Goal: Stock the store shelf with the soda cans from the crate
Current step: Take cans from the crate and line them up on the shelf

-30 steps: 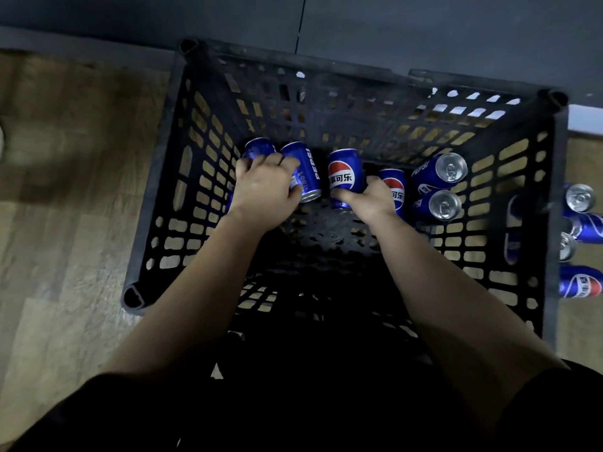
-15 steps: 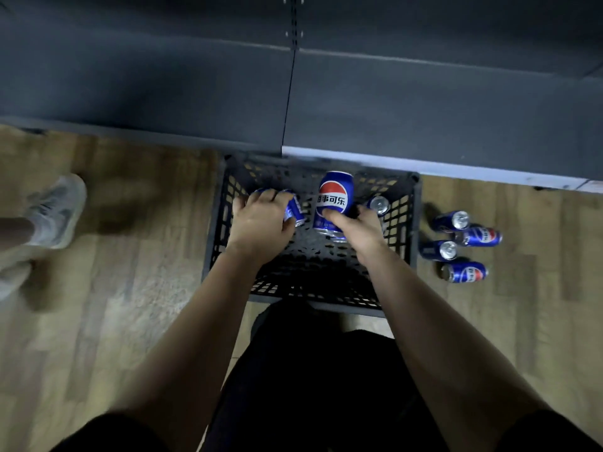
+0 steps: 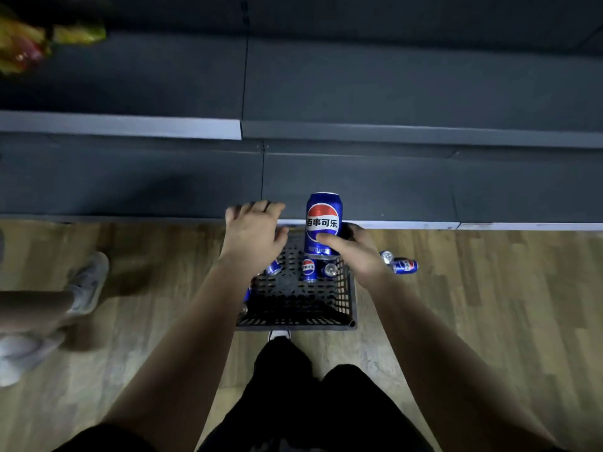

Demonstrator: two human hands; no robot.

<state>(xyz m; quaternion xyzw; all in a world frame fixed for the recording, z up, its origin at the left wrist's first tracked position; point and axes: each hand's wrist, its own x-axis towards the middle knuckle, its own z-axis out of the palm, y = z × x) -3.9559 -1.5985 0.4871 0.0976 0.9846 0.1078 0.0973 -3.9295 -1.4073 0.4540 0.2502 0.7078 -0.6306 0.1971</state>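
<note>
My right hand (image 3: 359, 252) grips one soda can (image 3: 323, 220); my left hand (image 3: 253, 238) hangs loose, empty. The shelf (image 3: 424, 187) shows none yet; other cans (image 3: 308, 269) wait in the crate (image 3: 293, 322).

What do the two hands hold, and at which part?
The right hand grips a blue soda can round its lower half, thumb across the front. The left hand holds nothing visible.
</note>
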